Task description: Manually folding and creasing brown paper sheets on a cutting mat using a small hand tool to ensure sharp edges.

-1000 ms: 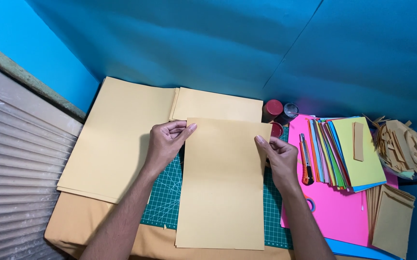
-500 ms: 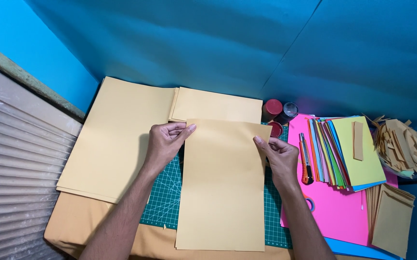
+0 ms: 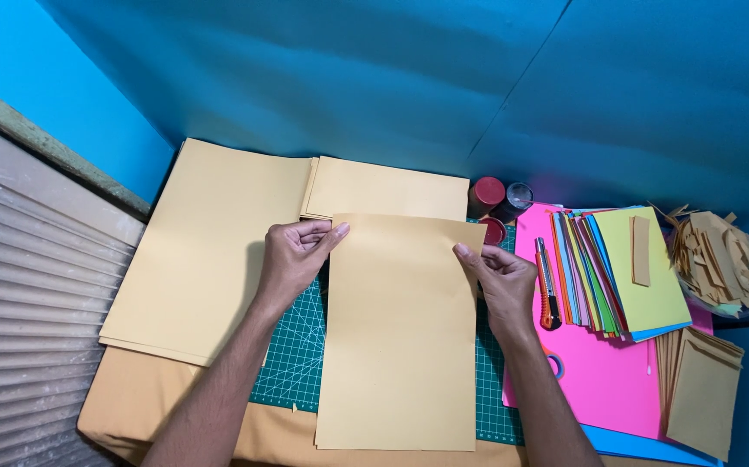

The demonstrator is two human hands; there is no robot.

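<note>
Little has shifted since a second ago: both hands still pinch the tan sheet (image 3: 396, 337) by its far corners, flat over the green cutting mat (image 3: 292, 363). Left hand (image 3: 292, 259) grips the top-left corner, right hand (image 3: 500, 281) the top-right, beside the orange knife (image 3: 548, 294).

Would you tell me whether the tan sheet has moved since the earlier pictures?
No. The tan sheet keeps its place on the green cutting mat, both hands at its top edge.
</note>
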